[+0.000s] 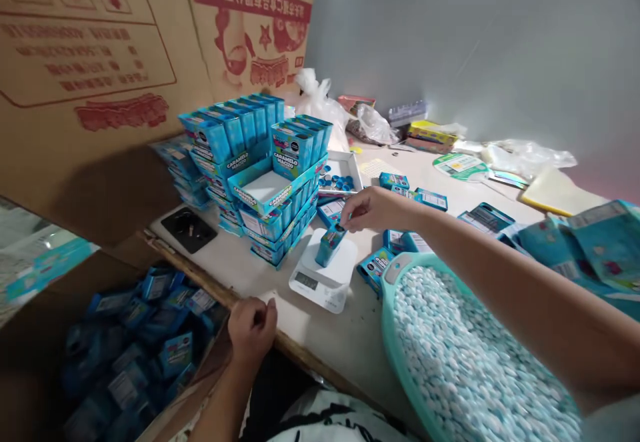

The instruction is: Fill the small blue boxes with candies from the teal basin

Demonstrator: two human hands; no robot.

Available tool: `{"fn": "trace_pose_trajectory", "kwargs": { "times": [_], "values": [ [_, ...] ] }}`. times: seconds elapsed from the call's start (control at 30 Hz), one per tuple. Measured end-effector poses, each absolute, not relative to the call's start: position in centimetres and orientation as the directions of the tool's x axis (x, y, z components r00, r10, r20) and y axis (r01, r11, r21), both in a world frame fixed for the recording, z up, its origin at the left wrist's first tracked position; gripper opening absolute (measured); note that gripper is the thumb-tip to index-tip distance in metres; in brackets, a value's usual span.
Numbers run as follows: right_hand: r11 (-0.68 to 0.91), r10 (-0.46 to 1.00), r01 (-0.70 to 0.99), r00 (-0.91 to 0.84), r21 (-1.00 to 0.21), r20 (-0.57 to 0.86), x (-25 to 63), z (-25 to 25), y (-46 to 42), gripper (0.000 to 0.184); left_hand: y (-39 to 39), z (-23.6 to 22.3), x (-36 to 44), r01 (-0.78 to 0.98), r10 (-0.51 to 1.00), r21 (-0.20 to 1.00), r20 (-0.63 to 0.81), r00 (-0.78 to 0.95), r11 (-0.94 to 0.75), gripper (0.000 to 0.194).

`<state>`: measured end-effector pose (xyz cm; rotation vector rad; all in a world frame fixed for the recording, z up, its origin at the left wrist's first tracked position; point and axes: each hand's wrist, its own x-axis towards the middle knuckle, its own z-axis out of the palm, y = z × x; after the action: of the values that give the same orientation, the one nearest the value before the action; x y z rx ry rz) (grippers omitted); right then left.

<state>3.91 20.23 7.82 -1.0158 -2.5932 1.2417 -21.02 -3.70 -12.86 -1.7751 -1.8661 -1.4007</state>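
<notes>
With my right hand [361, 209] I pinch the top end of a small blue candy box [329, 245], which stands tilted on a white kitchen scale [345, 265]. The digits on the scale's display are too small to read. My left hand [253, 323] rests at the wooden table edge, its fingers curled into a loose fist with nothing visible in it. Below my right forearm is a turquoise basin [387, 335] full of pale blue and white candies [465, 335]. Several more blue boxes [376, 269] lie around the scale.
Stacked display trays of blue boxes [280, 225] rise left of the scale. A carton [200, 389] at lower left holds many blue boxes. Behind the stacks stands a large printed cardboard box [125, 42]. Plastic bags [320, 105] and a green-and-white fan [460, 167] lie farther back.
</notes>
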Motion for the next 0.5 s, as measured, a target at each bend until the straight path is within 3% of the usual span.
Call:
{"fn": "trace_pose_trajectory", "kwargs": {
  "times": [0.2,0.33,0.5],
  "values": [
    [0.455,0.577,0.539,-0.785,-0.709,-0.227,2.9,5.7,21.5,0.018,-4.1,-13.0,-21.0,0.852,0.68,0.493,0.687,-0.257,-0.177,0.036],
    [0.555,0.678,0.618,-0.724,-0.557,-0.129,3.0,6.2,20.7,0.016,-4.0,-13.1,-21.2,0.843,0.687,0.501,0.683,-0.249,-0.193,0.037],
    [0.684,0.655,0.626,-0.753,-0.374,-0.063,2.6,7.1,19.2,0.006,-3.8,-13.0,-21.2,0.848,0.667,0.482,0.709,-0.228,-0.222,0.037]
  ]
}}
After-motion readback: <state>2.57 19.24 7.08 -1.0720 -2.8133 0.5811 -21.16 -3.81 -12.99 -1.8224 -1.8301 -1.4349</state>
